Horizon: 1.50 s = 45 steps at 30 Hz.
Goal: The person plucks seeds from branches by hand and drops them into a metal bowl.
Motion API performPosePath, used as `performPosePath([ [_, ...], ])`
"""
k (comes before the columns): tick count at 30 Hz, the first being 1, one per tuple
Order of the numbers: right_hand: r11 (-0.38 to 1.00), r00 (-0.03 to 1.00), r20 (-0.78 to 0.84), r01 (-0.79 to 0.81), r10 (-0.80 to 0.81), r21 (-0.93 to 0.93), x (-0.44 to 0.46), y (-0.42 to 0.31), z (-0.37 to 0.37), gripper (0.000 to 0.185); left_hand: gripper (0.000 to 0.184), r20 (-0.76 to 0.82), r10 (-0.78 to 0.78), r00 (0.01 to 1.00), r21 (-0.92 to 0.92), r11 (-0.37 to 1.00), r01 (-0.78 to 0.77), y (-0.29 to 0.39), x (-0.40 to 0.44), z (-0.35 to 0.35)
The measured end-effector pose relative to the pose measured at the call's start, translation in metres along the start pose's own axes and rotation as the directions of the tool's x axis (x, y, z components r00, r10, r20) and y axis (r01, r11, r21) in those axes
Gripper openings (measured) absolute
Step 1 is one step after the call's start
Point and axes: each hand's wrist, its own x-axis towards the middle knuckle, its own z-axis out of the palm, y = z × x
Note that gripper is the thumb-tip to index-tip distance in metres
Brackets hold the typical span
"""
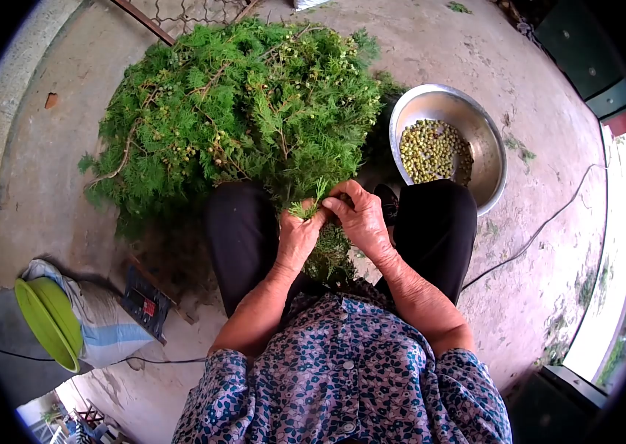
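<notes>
My left hand [301, 235] is closed around a small green evergreen sprig [313, 201], whose leafy tip sticks up between my two hands. My right hand [361, 218] meets it, thumb and forefinger pinched together at the sprig; what lies between those fingertips is too small to make out. Just beyond my knees rises a big heap of cut evergreen branches [246, 111] dotted with small pale cones. Right of the heap stands a wide metal basin [492, 159] partly filled with small round greenish-yellow cones [433, 152]. More green foliage hangs between my legs below the hands.
On the left, a lime-green plastic basin [35, 325] leans against a white and blue sack [109, 325]. A thin black cable [542, 226] runs over the concrete floor [527, 296] at right. Dark green panels [583, 48] stand at upper right.
</notes>
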Motion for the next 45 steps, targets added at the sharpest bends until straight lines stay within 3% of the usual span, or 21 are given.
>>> performPosePath([
  [2, 0.996, 0.999, 0.035, -0.021, 0.018, 0.089, 0.001, -0.001, -0.004, 0.01, 0.012, 0.047, -0.138, 0.989, -0.387, 0.911, 0.146, 0.008, -0.001, 0.0],
  [3, 0.904, 0.969, 0.11, -0.246, 0.222, 0.348, 0.002, -0.004, -0.009, 0.009, 0.012, 0.008, -0.211, 0.977, -0.315, 0.927, 0.203, 0.014, -0.003, -0.003],
  [4, 0.699, 0.893, 0.233, -0.448, 0.386, 0.557, 0.003, -0.007, -0.012, 0.01, 0.012, 0.008, -0.211, 0.977, -0.315, 0.927, 0.203, 0.01, -0.002, -0.003],
  [6, 0.506, 0.891, 0.241, -0.422, 0.385, 0.753, 0.005, -0.003, -0.016, 0.012, 0.015, -0.008, -0.298, 0.954, -0.536, 0.807, 0.248, -0.001, -0.001, -0.001],
  [8, 0.475, 0.938, 0.174, -0.306, 0.301, 0.825, 0.01, 0.005, -0.024, 0.013, 0.017, -0.015, -0.344, 0.939, -0.559, 0.782, 0.277, 0.004, -0.001, -0.002],
  [10, 0.376, 0.913, 0.16, -0.308, 0.375, 0.874, 0.015, 0.001, -0.032, 0.01, 0.016, -0.013, -0.371, 0.928, -0.63, 0.724, 0.281, 0.006, 0.001, -0.004],
  [16, 0.493, 0.839, 0.254, -0.498, 0.481, 0.713, 0.009, 0.03, -0.023, 0.009, 0.023, 0.047, -0.407, 0.912, -0.699, 0.639, 0.321, 0.016, 0.003, -0.006],
  [24, 0.5, 0.904, 0.404, -0.418, 0.142, 0.759, 0.006, 0.011, -0.008, 0.016, 0.022, 0.089, -0.333, 0.939, -0.675, 0.673, 0.303, 0.008, 0.004, -0.007],
  [26, 0.668, 0.914, 0.362, -0.384, 0.18, 0.637, 0.006, 0.012, -0.007, 0.017, 0.02, 0.072, -0.313, 0.947, -0.656, 0.701, 0.281, 0.007, 0.002, -0.007],
  [28, 0.722, 0.915, 0.346, -0.382, 0.208, 0.577, 0.006, 0.005, -0.009, 0.02, 0.018, 0.053, -0.286, 0.957, -0.638, 0.727, 0.253, 0.008, 0.003, -0.006],
  [30, 0.769, 0.915, 0.331, -0.38, 0.232, 0.514, 0.004, 0.007, -0.007, 0.022, 0.012, 0.024, -0.314, 0.949, -0.542, 0.793, 0.276, 0.012, 0.001, -0.008],
  [32, 0.956, 0.968, 0.2, -0.197, 0.154, 0.218, 0.002, 0.027, -0.001, 0.024, 0.008, -0.046, -0.261, 0.964, -0.404, 0.888, 0.221, 0.009, -0.002, -0.007],
  [34, 0.991, 0.991, 0.111, -0.081, 0.069, 0.106, 0.0, 0.019, 0.001, 0.025, 0.01, -0.074, -0.159, 0.985, -0.196, 0.97, 0.142, 0.008, -0.001, -0.009],
  [35, 0.935, 0.964, 0.112, -0.263, 0.243, 0.238, 0.001, 0.0, -0.002, 0.023, 0.01, -0.074, -0.158, 0.985, -0.197, 0.97, 0.141, 0.006, -0.001, -0.008],
  [36, 0.828, 0.903, 0.137, -0.428, 0.407, 0.363, 0.001, -0.011, -0.004, 0.021, 0.01, -0.118, -0.238, 0.964, -0.365, 0.913, 0.181, 0.002, 0.001, -0.006],
  [38, 0.751, 0.892, 0.19, -0.448, 0.409, 0.485, 0.004, -0.001, -0.012, 0.015, 0.01, -0.132, -0.356, 0.925, -0.648, 0.738, 0.191, 0.007, 0.002, -0.008],
  [39, 0.611, 0.865, 0.16, -0.455, 0.475, 0.648, 0.006, 0.002, -0.017, 0.013, 0.01, -0.128, -0.395, 0.91, -0.675, 0.707, 0.211, 0.005, 0.006, -0.013],
  [40, 0.446, 0.826, 0.145, -0.431, 0.544, 0.784, 0.009, 0.002, -0.023, 0.013, 0.009, -0.123, -0.436, 0.892, -0.701, 0.674, 0.233, 0.001, 0.008, -0.02],
  [41, 0.394, 0.827, 0.136, -0.396, 0.545, 0.829, 0.013, 0.014, -0.035, 0.014, 0.012, -0.04, -0.382, 0.923, -0.74, 0.632, 0.23, -0.003, 0.008, -0.029],
  [43, 0.274, 0.907, 0.079, -0.207, 0.414, 0.939, 0.024, 0.042, -0.065, 0.015, 0.019, -0.11, -0.477, 0.872, -0.85, 0.5, 0.167, -0.016, 0.01, -0.033],
  [45, 0.15, 0.798, -0.23, 0.175, 0.557, 0.973, 0.039, 0.032, -0.096, 0.021, 0.019, -0.096, -0.605, 0.791, -0.93, 0.338, 0.145, -0.002, 0.011, -0.033],
])
